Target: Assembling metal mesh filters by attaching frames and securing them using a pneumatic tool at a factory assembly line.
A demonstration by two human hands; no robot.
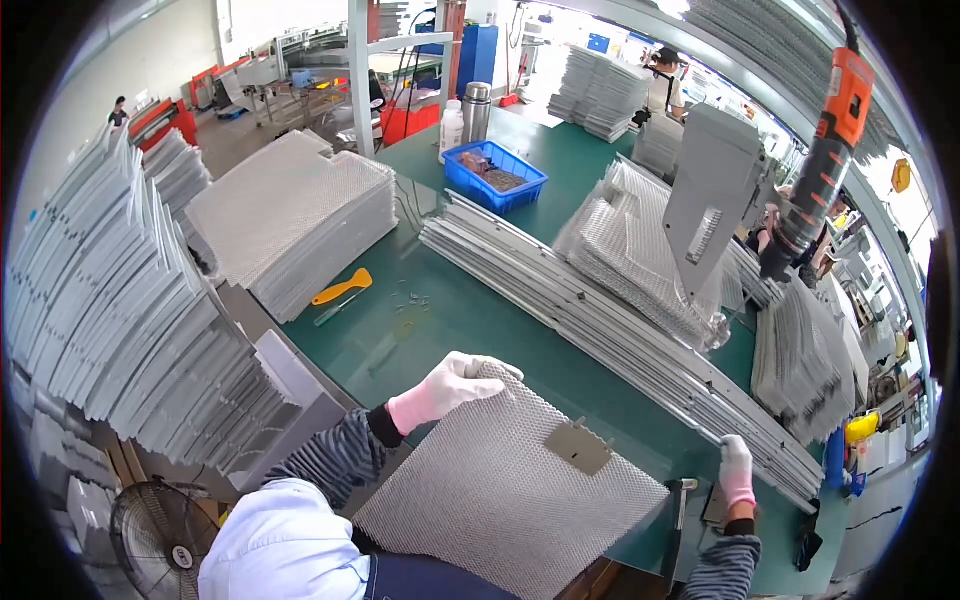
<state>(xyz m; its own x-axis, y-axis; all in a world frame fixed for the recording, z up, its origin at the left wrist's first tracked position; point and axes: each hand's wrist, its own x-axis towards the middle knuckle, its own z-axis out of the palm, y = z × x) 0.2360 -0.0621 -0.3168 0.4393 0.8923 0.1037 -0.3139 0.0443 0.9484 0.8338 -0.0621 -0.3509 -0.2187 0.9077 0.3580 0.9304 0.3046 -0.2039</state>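
My left hand [455, 390], in a white and pink glove, is closed on the upper corner of a grey metal mesh panel [510, 480]. The panel tilts against me over the table's near edge, and a small flat plate [578, 447] sits at its far edge. At the right, my gloved right hand [737, 468] is closed at the near end of a long metal strip [640, 385] on the side of the strip bundle facing me. A hammer [683, 490] lies left of that hand, beside a small metal block [715, 506].
Mesh panel stacks stand on the left [300, 215] and beyond the strips [640, 240]. A blue bin [497, 178] of small parts sits far back by a steel flask [476, 112]. An orange power tool [830, 140] hangs at right. A yellow-handled tool [343, 287] lies near loose rivets.
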